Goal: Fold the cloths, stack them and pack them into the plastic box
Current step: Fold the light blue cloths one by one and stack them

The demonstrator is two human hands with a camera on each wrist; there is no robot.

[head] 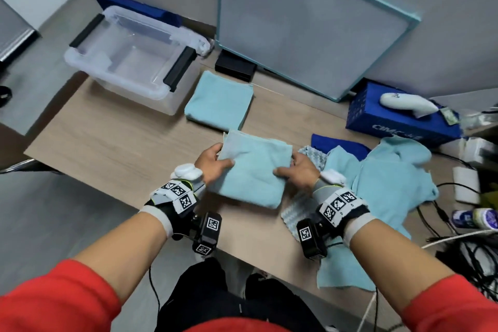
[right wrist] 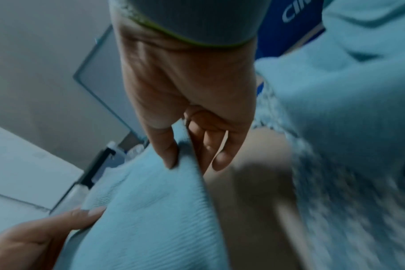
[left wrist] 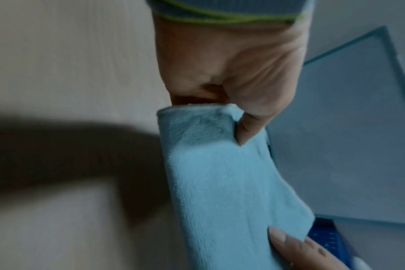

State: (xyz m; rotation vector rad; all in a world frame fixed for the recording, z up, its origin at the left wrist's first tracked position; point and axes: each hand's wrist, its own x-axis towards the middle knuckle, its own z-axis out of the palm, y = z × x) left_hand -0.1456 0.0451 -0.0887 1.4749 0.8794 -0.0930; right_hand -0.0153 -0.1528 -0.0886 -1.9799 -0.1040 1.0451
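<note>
A folded light-blue cloth [head: 252, 170] [left wrist: 220, 182] [right wrist: 146, 210] is held just above the wooden table. My left hand [head: 213, 163] [left wrist: 231, 76] pinches its left edge, thumb on top. My right hand [head: 296, 170] [right wrist: 185, 109] pinches its right edge the same way. Another folded light-blue cloth [head: 219, 101] lies flat on the table behind it. The clear plastic box [head: 161, 94] with black latches stands open at the back left, with nothing in it. Unfolded light-blue cloths [head: 390, 183] and a patterned cloth [head: 293, 210] lie in a heap to the right.
A teal-framed board [head: 310, 21] leans against the wall behind the table [head: 121, 148]. A blue carton [head: 398, 121] with a white device on it sits at the back right. Cables and small bottles [head: 474, 218] crowd the right edge. A black block [head: 235, 67] lies behind the folded cloth.
</note>
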